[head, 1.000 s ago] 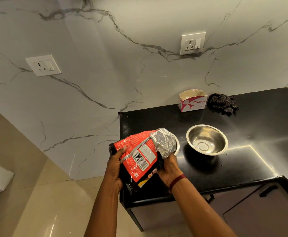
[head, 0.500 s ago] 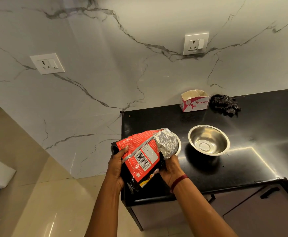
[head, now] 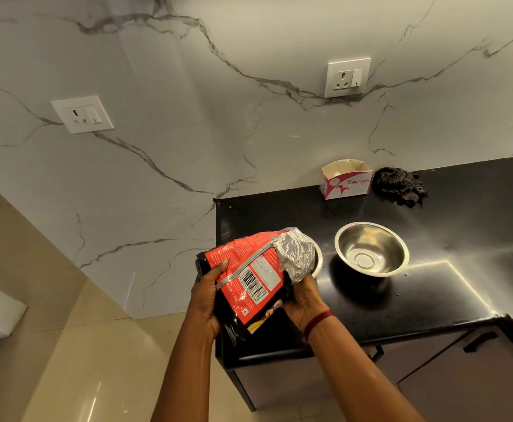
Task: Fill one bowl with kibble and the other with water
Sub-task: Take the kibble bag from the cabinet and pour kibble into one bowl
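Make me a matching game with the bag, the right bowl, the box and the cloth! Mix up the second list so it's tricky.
Things:
1. bag
2. right bowl
3. box
4. cloth

Clues:
A. dark and crumpled on the counter
B. held by the left hand and right hand
C. white and pink, open on top
D. shiny steel, empty

Pairs: 1-B, 2-D, 3-C, 4-A
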